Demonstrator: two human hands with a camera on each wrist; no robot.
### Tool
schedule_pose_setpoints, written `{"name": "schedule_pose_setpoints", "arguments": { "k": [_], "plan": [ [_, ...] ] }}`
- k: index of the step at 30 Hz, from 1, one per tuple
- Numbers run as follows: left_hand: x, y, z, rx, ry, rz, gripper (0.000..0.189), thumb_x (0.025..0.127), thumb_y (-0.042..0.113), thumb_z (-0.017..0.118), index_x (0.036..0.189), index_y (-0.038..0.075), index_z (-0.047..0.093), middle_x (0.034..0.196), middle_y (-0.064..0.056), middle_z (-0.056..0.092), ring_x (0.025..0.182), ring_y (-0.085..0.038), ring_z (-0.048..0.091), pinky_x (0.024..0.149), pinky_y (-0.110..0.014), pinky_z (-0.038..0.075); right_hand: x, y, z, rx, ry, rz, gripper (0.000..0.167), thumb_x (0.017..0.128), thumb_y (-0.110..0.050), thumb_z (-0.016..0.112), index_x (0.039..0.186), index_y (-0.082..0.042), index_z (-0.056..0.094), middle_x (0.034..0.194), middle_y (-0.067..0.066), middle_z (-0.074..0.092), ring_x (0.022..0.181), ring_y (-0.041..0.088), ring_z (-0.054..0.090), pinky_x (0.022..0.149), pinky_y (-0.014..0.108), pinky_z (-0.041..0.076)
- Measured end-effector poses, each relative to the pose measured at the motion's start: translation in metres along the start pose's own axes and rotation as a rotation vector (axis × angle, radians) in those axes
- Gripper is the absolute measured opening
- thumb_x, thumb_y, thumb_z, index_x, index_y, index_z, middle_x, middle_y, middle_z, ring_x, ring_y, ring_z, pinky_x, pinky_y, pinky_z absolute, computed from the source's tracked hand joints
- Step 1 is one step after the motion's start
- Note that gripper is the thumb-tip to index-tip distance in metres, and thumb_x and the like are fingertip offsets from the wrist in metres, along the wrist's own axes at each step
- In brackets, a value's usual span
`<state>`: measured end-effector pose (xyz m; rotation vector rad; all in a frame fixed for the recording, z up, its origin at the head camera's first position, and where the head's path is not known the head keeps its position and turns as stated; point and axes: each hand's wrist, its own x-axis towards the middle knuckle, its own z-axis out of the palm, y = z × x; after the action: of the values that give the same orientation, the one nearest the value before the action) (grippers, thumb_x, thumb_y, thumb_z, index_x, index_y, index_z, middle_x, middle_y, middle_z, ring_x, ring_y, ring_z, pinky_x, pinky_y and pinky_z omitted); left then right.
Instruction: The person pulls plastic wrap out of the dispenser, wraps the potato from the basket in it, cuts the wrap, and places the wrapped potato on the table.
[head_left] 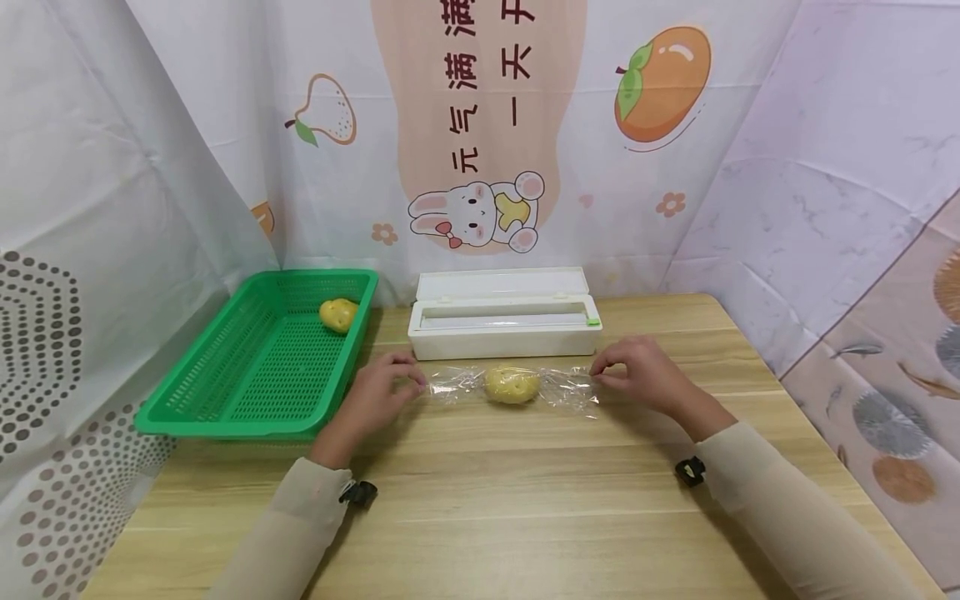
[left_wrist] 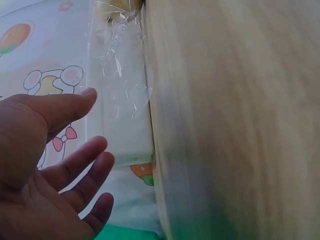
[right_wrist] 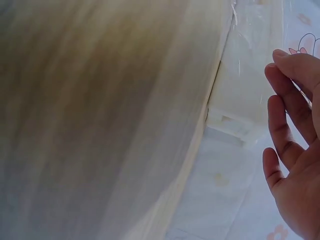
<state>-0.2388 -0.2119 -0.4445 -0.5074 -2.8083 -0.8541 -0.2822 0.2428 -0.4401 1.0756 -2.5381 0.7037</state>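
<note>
A yellow potato point(head_left: 512, 384) lies on the table, wrapped in clear plastic wrap point(head_left: 568, 388) whose crinkled ends spread out to both sides. By the left end is my left hand point(head_left: 385, 390); in the left wrist view its thumb and fingers stand apart, nothing between them. At the right end, my right hand point(head_left: 640, 372) has thumb and forefinger tips together at the wrap's edge, pinching it. The clear film is hard to make out at those fingertips in the right wrist view. Just behind the potato sits a white plastic wrap dispenser point(head_left: 506, 340), lid raised.
On the left stands a green plastic basket point(head_left: 255, 429) with another potato point(head_left: 339, 315) in its far right corner. The wooden table point(head_left: 517, 517) reaches toward me. A printed curtain point(head_left: 337, 200) hangs behind the table and along its sides.
</note>
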Motion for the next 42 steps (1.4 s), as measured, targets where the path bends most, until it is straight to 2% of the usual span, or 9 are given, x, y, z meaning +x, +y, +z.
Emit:
{"name": "schedule_pose_setpoints", "arguments": {
  "k": [4, 9, 14, 18, 27, 30, 35, 39, 42],
  "plan": [
    [0.0, 0.003, 0.0, 0.027, -0.042, -0.018, 0.005, 0.093, 0.022, 0.078, 0.093, 0.017, 0.079, 0.133, -0.014, 0.065, 0.129, -0.037, 0.056, 0.109, -0.07, 0.031, 0.0, -0.001, 0.001, -0.011, -0.039, 0.025, 0.016, 0.081, -0.005, 0.086, 0.086, -0.019, 0.081, 0.087, -0.013, 0.077, 0.083, 0.013, 0.071, 0.079, 0.039, 0.056],
    [0.0, 0.005, 0.001, 0.085, -0.06, -0.03, 0.003, 0.092, 0.021, 0.079, 0.092, 0.02, 0.081, 0.133, -0.012, 0.066, 0.127, -0.034, 0.057, 0.101, -0.064, 0.036, 0.002, -0.004, 0.002, -0.046, -0.088, 0.028, 0.014, 0.082, -0.009, 0.085, 0.085, -0.021, 0.081, 0.086, -0.015, 0.076, 0.082, 0.015, 0.071, 0.079, 0.039, 0.054],
    [0.002, 0.005, 0.004, 0.148, -0.072, -0.024, 0.003, 0.091, 0.023, 0.08, 0.089, 0.025, 0.082, 0.131, -0.01, 0.067, 0.126, -0.033, 0.058, 0.097, -0.06, 0.039, 0.003, -0.007, 0.005, -0.087, -0.102, 0.02, 0.016, 0.08, -0.01, 0.085, 0.081, -0.025, 0.08, 0.082, -0.015, 0.075, 0.078, 0.015, 0.069, 0.075, 0.036, 0.054],
    [0.002, 0.005, 0.005, 0.172, -0.074, -0.014, 0.002, 0.09, 0.025, 0.082, 0.088, 0.025, 0.081, 0.126, -0.007, 0.068, 0.123, -0.032, 0.058, 0.096, -0.057, 0.038, 0.004, -0.008, 0.008, -0.124, -0.12, 0.014, 0.017, 0.079, -0.011, 0.085, 0.079, -0.027, 0.08, 0.081, -0.017, 0.074, 0.077, 0.015, 0.068, 0.074, 0.037, 0.052],
    [0.002, 0.006, 0.008, 0.198, -0.098, -0.005, 0.006, 0.086, 0.025, 0.086, 0.086, 0.029, 0.082, 0.112, 0.002, 0.068, 0.115, -0.029, 0.059, 0.099, -0.059, 0.038, 0.006, -0.012, 0.01, -0.16, -0.197, 0.073, 0.02, 0.08, -0.019, 0.087, 0.078, -0.036, 0.076, 0.081, -0.024, 0.071, 0.079, 0.01, 0.068, 0.079, 0.043, 0.041],
    [0.004, 0.006, 0.008, 0.187, -0.121, -0.009, 0.007, 0.086, 0.024, 0.086, 0.085, 0.029, 0.082, 0.107, 0.005, 0.069, 0.111, -0.027, 0.061, 0.1, -0.059, 0.04, 0.007, -0.012, 0.011, -0.167, -0.207, 0.078, 0.018, 0.08, -0.02, 0.087, 0.079, -0.035, 0.077, 0.082, -0.023, 0.072, 0.079, 0.01, 0.068, 0.077, 0.043, 0.041],
    [0.007, 0.007, 0.007, 0.137, -0.145, -0.039, 0.005, 0.092, 0.028, 0.079, 0.092, 0.025, 0.083, 0.108, 0.004, 0.071, 0.11, -0.023, 0.064, 0.1, -0.056, 0.041, 0.009, -0.012, 0.013, -0.186, -0.199, 0.091, 0.013, 0.082, -0.021, 0.083, 0.082, -0.032, 0.078, 0.083, -0.021, 0.072, 0.077, 0.005, 0.066, 0.077, 0.042, 0.044],
    [0.009, 0.009, 0.005, 0.09, -0.109, -0.073, 0.015, 0.097, 0.034, 0.074, 0.098, 0.023, 0.083, 0.112, 0.001, 0.073, 0.112, -0.025, 0.065, 0.101, -0.056, 0.042, 0.01, -0.013, 0.012, -0.173, -0.169, 0.108, 0.009, 0.083, -0.021, 0.078, 0.084, -0.03, 0.077, 0.086, -0.018, 0.072, 0.079, 0.005, 0.065, 0.078, 0.04, 0.048],
    [0.011, 0.012, 0.003, 0.062, -0.054, -0.093, 0.012, 0.096, 0.031, 0.076, 0.1, 0.022, 0.082, 0.117, -0.004, 0.074, 0.118, -0.028, 0.066, 0.102, -0.059, 0.041, 0.013, -0.016, 0.01, -0.13, -0.13, 0.133, 0.007, 0.086, -0.021, 0.074, 0.089, -0.026, 0.077, 0.089, -0.013, 0.073, 0.083, 0.011, 0.067, 0.078, 0.04, 0.054]
  ]
}}
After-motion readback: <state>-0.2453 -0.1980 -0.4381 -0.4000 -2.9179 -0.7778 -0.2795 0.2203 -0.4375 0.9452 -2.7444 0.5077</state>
